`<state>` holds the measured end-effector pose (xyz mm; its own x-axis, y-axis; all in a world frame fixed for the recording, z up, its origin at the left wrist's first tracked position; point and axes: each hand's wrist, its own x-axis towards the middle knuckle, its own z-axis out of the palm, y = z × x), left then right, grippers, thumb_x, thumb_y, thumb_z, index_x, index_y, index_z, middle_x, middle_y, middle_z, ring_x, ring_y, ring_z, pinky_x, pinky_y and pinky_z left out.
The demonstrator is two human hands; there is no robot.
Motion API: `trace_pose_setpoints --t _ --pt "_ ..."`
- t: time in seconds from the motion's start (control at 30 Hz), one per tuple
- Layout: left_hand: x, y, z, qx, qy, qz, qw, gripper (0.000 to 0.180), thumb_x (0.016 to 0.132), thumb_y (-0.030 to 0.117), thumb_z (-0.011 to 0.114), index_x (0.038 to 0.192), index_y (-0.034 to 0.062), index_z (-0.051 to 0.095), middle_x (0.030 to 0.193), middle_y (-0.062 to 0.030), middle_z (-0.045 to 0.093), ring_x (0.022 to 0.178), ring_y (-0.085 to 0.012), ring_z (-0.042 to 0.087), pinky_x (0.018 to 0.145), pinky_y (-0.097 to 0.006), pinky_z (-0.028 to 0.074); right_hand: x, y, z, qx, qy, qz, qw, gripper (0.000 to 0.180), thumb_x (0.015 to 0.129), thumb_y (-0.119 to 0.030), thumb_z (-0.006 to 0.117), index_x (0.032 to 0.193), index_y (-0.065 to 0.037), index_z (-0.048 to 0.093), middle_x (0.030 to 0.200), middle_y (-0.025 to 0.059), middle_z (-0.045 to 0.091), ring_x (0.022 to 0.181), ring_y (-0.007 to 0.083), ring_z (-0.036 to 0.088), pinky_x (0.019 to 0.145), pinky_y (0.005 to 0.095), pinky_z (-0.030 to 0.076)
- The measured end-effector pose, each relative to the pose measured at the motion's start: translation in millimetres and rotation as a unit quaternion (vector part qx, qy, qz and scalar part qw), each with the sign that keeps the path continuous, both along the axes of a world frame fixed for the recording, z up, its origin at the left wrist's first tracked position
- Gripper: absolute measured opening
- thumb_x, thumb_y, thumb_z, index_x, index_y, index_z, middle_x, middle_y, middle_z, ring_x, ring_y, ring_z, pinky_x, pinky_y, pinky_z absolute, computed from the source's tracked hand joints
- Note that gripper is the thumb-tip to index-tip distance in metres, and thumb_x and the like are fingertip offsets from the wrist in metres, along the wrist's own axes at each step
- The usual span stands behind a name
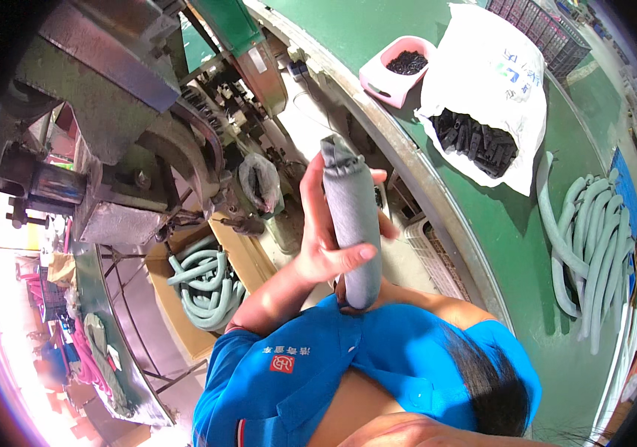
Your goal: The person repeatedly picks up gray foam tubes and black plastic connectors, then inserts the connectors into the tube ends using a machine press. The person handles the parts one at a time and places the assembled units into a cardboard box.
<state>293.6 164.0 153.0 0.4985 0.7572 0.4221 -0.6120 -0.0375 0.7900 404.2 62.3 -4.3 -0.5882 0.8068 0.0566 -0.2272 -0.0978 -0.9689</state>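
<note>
A worker in a blue shirt grips a thick gray roll just left of a green worktable, clear of its surface. The left hand is wrapped around the roll, the thumb pressed across its front and the fingers reaching behind. The roll points away from the body, its gathered, folded end uppermost. The right hand is mostly hidden behind the roll's lower end, and whether it holds anything cannot be told.

On the worktable, a white sack lies with its mouth open, showing a heap of black pieces. A pink tray with smaller dark pieces sits by the worktable's near edge, beside the sack. Gray-green tubes lie bunched along the worktable's right side, and a dark crate stands toward its far end.

Well left of the worktable, a cardboard box holds more curled tubes, near a heavy metal machine.
</note>
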Motion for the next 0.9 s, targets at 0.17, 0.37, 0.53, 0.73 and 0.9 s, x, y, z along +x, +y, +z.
trace_pose_setpoints --t 0.17,0.37,0.53,0.73,0.9 --pt "19.2 -11.2 0.2 -0.044 -0.054 -0.041 0.997 0.102 0.07 -0.002 0.069 0.142 0.0297 0.004 0.112 -0.0229 0.046 0.067 -0.0271 0.061 0.056 -0.037 0.052 9.0 -2.8 8.7 -0.015 0.004 0.006 1.0 0.042 0.068 -0.017 0.082 0.103 -0.006 0.061 0.093 0.0056 0.064 0.091 0.0155 0.059 0.079 0.0334 0.046" --pt "17.8 -7.3 -5.9 -0.113 -0.054 -0.079 0.989 0.087 0.067 -0.014 0.062 0.131 0.0304 0.022 0.096 -0.016 0.051 0.066 -0.0254 0.06 0.053 -0.036 0.051 6.5 7.0 23.9 -0.024 0.078 -0.024 0.996 0.048 0.067 -0.017 0.083 0.108 -0.005 0.06 0.097 0.0079 0.064 0.092 0.0158 0.059 0.08 0.0342 0.047" --pt "3.8 11.8 -11.6 -0.161 -0.003 -0.001 0.987 0.033 0.067 0.0 0.068 0.096 0.0063 0.053 0.087 -0.0115 0.056 0.057 -0.0211 0.059 0.046 -0.031 0.047 22.6 23.1 20.5 0.102 -0.018 0.024 0.994 0.055 0.068 -0.019 0.084 0.112 -0.006 0.055 0.102 0.009 0.059 0.095 0.021 0.056 0.082 0.0382 0.047" --pt "-43.6 13.5 -29.9 -0.196 0.053 0.003 0.979 0.047 0.063 -0.003 0.065 0.106 0.0073 0.05 0.081 -0.0118 0.049 0.05 -0.0218 0.056 0.042 -0.03 0.044 162.9 128.4 -26.2 0.05 -0.193 -0.467 0.861 0.023 0.088 -0.027 0.061 0.098 -0.007 0.059 0.087 0.0082 0.06 0.083 0.0182 0.057 0.08 0.0322 0.045" --pt "-54.1 1.4 -40.2 -0.205 0.142 -0.051 0.967 0.076 0.061 -0.008 0.067 0.126 0.0156 0.036 0.079 -0.0137 0.049 0.052 -0.0234 0.056 0.044 -0.031 0.046 297.7 181.8 -58.6 0.095 -0.694 -0.516 0.493 0.031 0.083 -0.022 0.061 0.105 -0.001 0.056 0.099 0.02 0.059 0.098 0.0366 0.059 0.079 0.0449 0.051"
